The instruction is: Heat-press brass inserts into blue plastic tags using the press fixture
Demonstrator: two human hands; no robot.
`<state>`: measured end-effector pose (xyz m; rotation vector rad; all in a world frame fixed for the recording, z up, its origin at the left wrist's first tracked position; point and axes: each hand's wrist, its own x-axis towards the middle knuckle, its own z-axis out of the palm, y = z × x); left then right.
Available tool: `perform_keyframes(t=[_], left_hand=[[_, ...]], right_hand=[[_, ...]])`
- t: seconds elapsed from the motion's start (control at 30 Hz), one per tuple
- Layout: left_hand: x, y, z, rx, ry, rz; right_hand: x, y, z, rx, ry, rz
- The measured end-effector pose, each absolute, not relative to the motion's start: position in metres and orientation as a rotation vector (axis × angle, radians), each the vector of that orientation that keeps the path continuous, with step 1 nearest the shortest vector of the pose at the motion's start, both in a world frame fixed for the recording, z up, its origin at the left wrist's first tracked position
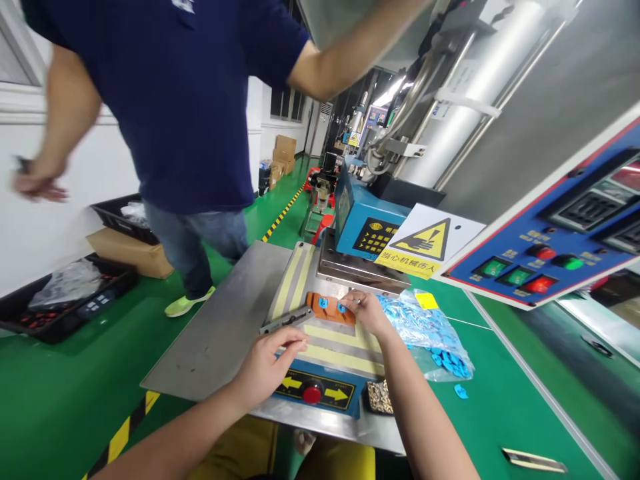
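Orange fixture [327, 316] on the metal press plate [287, 273], two blue pieces [323, 303] seated in it. Right hand [369, 312] at its right end, fingertips bunched by one piece — grip can't tell. Left hand [267, 360] nearer the wearer, thumb and index close together; can't tell if pinching anything. Clear bag [430, 327] right of plate: many blue parts. Small black container [367, 400]: gold-coloured bits. Left floor — lower black crate [95, 308] with clear plastic over reddish parts; upper black crate [107, 215], whitish plastic inside.

parts [323, 303] on fixture [332, 311], bag [425, 330] to its right
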<state>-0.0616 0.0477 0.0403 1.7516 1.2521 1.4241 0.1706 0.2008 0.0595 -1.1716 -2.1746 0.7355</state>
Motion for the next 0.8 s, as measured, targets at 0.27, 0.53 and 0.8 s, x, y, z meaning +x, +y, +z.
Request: perform_keyframes(t=[0.27, 0.53, 0.8], left_hand=[[-0.075, 0.081, 0.071, 2.041, 1.289, 1.370], [-0.065, 0.126, 0.066, 2.271, 1.329, 1.166], [-0.044, 0.155, 0.065, 2.454, 1.441, 0.813]], right_hand=[[0.176, 0.183, 0.047, -1.068, -2.131, 0.457], [0.169, 0.171, 0.036, -0.979, -2.160, 0.062], [0.172, 0.169, 0.028, -0.960, -2.138, 0.078]])
